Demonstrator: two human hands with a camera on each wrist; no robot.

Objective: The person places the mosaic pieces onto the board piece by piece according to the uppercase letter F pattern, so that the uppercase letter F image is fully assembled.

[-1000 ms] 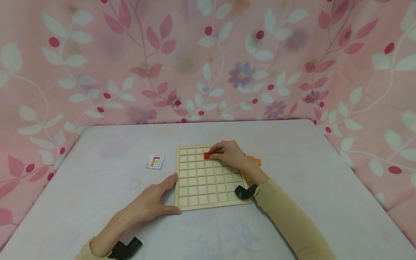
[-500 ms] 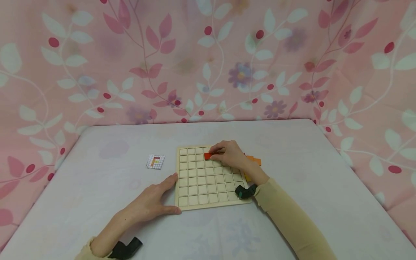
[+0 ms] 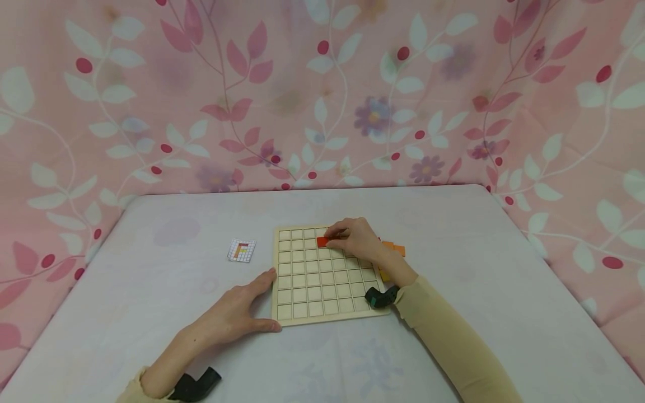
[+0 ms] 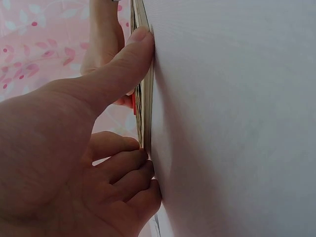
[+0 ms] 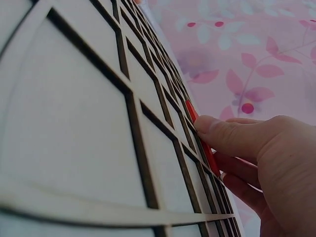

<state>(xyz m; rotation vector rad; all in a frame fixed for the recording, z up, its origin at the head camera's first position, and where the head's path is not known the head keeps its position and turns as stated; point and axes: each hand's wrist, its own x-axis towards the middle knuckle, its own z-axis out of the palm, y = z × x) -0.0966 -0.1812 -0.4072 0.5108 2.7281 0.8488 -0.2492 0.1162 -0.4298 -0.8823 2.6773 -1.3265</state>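
Note:
A pale wooden grid board (image 3: 313, 293) lies flat on the table. My right hand (image 3: 359, 242) is over its far part, pinching a red tile (image 3: 322, 242) between thumb and fingers. In the right wrist view the red tile (image 5: 209, 157) sits at the grid's surface, partly covered by the thumb. My left hand (image 3: 233, 313) rests at the board's left side, thumb and fingertips touching its edge with the fingers spread. The left wrist view has the thumb of the left hand (image 4: 98, 94) against the edge of the board (image 4: 146, 113).
Left of the board lies a small printed grid card (image 3: 241, 251) with a coloured pattern. Several orange tiles (image 3: 398, 251) lie beyond the board's right side, partly hidden by the right wrist. A pink floral cloth (image 3: 302, 95) hangs behind the white-covered table (image 3: 166, 268).
The red tile and right fingertips have shifted very slightly toward the near right. The left hand and the board look unmoved.

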